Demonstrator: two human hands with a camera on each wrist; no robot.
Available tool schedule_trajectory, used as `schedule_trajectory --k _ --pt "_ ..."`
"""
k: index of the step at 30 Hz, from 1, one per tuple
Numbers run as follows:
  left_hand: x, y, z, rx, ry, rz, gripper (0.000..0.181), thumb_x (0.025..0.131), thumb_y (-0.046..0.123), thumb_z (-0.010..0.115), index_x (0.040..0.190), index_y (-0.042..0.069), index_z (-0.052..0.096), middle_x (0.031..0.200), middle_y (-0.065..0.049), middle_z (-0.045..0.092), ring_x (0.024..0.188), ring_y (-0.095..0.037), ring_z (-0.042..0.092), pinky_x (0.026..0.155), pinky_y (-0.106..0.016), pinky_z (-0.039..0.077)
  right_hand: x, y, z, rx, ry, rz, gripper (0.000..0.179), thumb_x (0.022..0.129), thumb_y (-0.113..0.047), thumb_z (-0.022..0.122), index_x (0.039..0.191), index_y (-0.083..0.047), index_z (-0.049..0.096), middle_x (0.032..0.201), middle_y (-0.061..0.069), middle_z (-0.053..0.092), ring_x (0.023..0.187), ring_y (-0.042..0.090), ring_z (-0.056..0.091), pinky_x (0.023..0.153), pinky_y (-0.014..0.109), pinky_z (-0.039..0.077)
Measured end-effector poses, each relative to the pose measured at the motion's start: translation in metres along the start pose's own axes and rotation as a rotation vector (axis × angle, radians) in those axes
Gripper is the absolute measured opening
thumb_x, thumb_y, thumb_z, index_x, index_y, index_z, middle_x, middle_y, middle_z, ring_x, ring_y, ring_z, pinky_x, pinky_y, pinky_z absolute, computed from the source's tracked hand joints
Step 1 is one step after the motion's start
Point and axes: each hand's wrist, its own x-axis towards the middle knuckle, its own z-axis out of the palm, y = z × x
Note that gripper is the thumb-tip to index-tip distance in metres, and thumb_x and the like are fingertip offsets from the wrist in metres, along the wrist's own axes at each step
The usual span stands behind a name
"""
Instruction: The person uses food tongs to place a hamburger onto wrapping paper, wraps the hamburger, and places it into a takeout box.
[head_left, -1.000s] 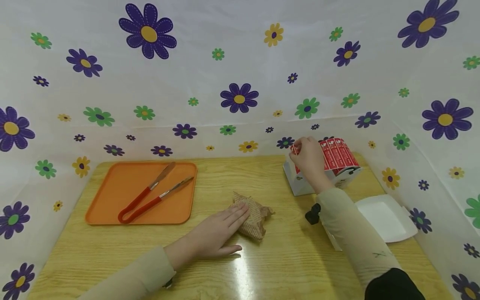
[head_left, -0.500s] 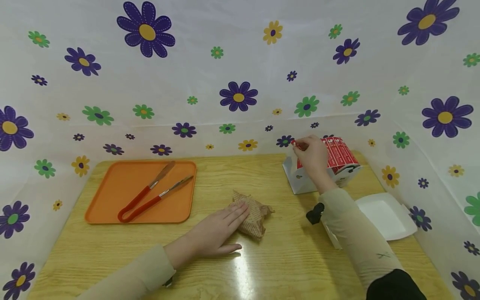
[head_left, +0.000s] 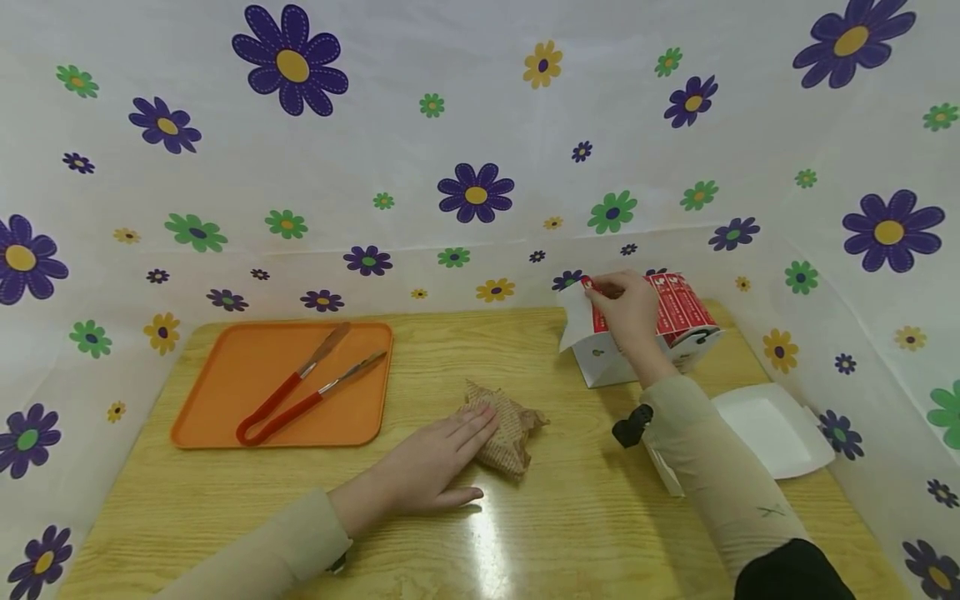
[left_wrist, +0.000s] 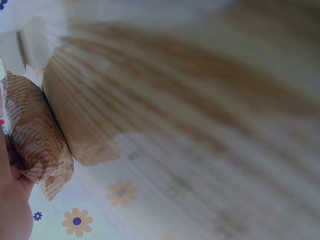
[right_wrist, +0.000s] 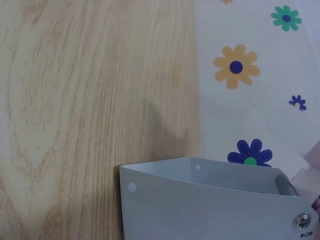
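In the head view my left hand (head_left: 442,462) rests with straight fingers on a crumpled parcel wrapped in brown printed paper (head_left: 508,435). The left wrist view shows the same paper parcel (left_wrist: 37,135) beside the fingers, its print legible in part. At the back right, my right hand (head_left: 628,312) pinches the end of a strip of red labels (head_left: 675,302) lying over a grey-white label dispenser (head_left: 597,367). A white flap of backing paper (head_left: 577,315) juts out left of the fingers. The right wrist view shows the dispenser's metal side (right_wrist: 210,210), with a spring and a screw.
An orange tray (head_left: 202,417) at the left bears red-handled tongs (head_left: 279,410). A white square dish (head_left: 772,433) stands at the right, partly behind my right sleeve (head_left: 720,467). A flowered cloth (head_left: 420,150) closes off the back and sides of the wooden table (head_left: 465,350).
My right hand first lifted the end of a red label, then came down slightly; the white backing flap now sticks out to the left. The left hand and the parcel have stayed put.
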Motion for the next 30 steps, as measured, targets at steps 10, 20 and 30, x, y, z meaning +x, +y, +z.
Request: schedule_trajectory --k 10,20,30 --pt "0.001 0.0 -0.001 0.002 -0.002 0.001 0.094 0.103 0.062 0.056 0.166 -0.001 0.028 0.174 -0.018 0.031 0.162 -0.03 0.033 0.132 -0.04 0.032 0.002 -0.009 -0.009 0.102 -0.115 0.139 0.031 0.102 -0.021 0.073 0.127 -0.003 0.075 0.133 0.019 0.072 0.124 0.034 0.065 0.11 0.044 0.054" --pt "0.001 0.0 -0.002 -0.02 -0.004 -0.003 0.094 0.102 0.061 0.058 0.165 -0.002 0.03 0.173 -0.019 0.032 0.161 -0.032 0.033 0.131 -0.042 0.034 -0.005 -0.035 -0.029 0.244 -0.247 0.116 0.031 0.103 -0.021 0.07 0.127 -0.002 0.073 0.121 0.004 0.07 0.106 0.008 0.059 0.092 0.017 0.049" --pt "0.002 0.0 -0.002 -0.025 -0.001 -0.005 0.095 0.101 0.062 0.059 0.166 -0.001 0.029 0.173 -0.019 0.032 0.161 -0.031 0.034 0.132 -0.042 0.034 -0.022 -0.061 -0.034 0.325 -0.439 0.012 0.03 0.104 -0.018 0.071 0.125 0.002 0.073 0.104 -0.014 0.072 0.095 -0.001 0.066 0.086 0.014 0.056"
